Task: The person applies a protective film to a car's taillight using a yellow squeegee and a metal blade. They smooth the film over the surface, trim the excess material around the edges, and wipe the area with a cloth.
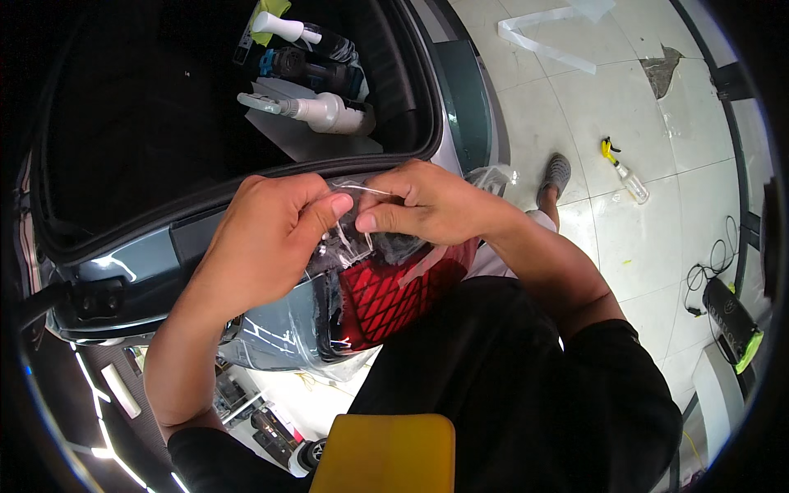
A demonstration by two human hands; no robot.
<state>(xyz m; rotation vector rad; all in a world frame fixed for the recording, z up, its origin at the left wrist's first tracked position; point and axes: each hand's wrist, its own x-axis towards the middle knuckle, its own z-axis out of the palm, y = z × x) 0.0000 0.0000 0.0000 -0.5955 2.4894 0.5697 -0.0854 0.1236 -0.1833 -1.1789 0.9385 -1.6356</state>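
Observation:
At the rear corner of a grey car, clear plastic film [341, 246] bunches and folds between my two hands. My left hand [267, 234] is closed, its thumb and fingers pinching one part of the film. Just to the right, my right hand [427, 201] pinches another part between thumb and fingers, with a thin stretched edge running between the two. Below the hands is a red tail light [386, 304] with a dark crisscross pattern. Loose film also hangs over the grey body panel [275, 320] beside the light.
In the open trunk lie a white spray bottle [329, 113], a dark spray bottle [316, 37] and a blue-and-black power tool [292, 67]. On the tiled floor are a yellow-topped spray bottle [629, 177], a strip of backing film [542, 51] and a black cable [723, 259].

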